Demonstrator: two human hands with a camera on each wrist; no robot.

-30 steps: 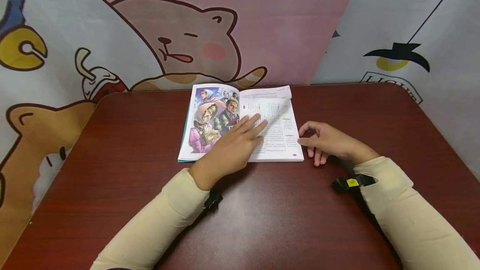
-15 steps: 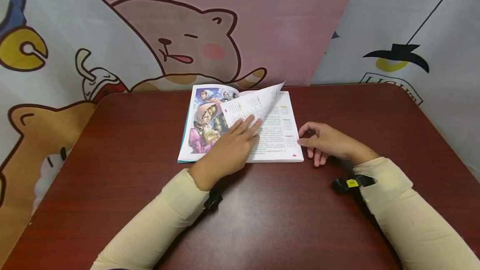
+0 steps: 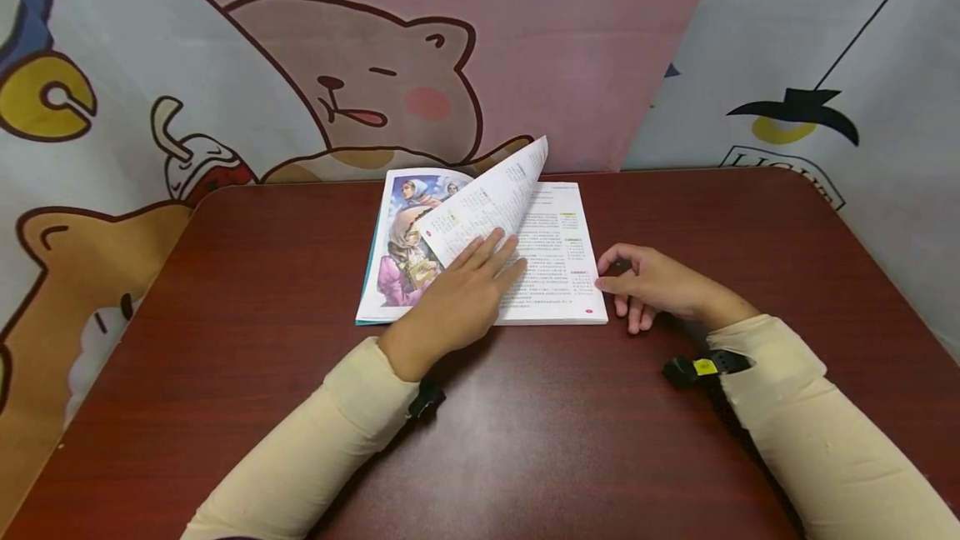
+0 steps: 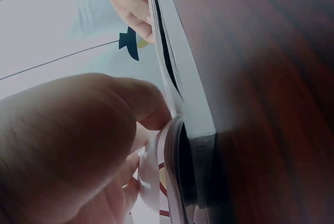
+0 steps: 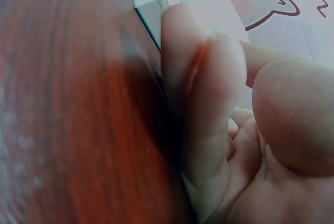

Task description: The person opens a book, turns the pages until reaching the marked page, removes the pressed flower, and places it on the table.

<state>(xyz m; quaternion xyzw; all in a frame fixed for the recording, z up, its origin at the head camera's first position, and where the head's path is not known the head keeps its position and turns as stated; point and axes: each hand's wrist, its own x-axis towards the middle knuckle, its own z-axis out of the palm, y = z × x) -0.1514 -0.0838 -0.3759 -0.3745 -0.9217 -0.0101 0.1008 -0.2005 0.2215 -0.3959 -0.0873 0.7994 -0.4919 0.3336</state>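
An open book (image 3: 558,273) lies on the table, a colour picture of several people (image 3: 401,273) on its left page and print on its right. One printed leaf (image 3: 483,198) stands up from the book, folded diagonally over to the left, its tip above the table's back edge. My left hand (image 3: 453,307) rests across the middle of the book, its fingers fairly straight and touching the base of that leaf. Beside the book's right edge is my right hand (image 3: 652,282), fingers loosely curled, thumb and index tips at the edge. In the right wrist view its fingers hide part of the book.
The dark red-brown table (image 3: 480,440) has its back edge against a cloth (image 3: 585,48) printed with cartoon animals. Black wrist straps (image 3: 682,369) sit at both cream sleeves (image 3: 817,415).
The raised leaf has swung leftward and upward across the book, covering part of the picture and baring more of the printed page beneath. My left fingers shifted slightly; my right hand stayed put.
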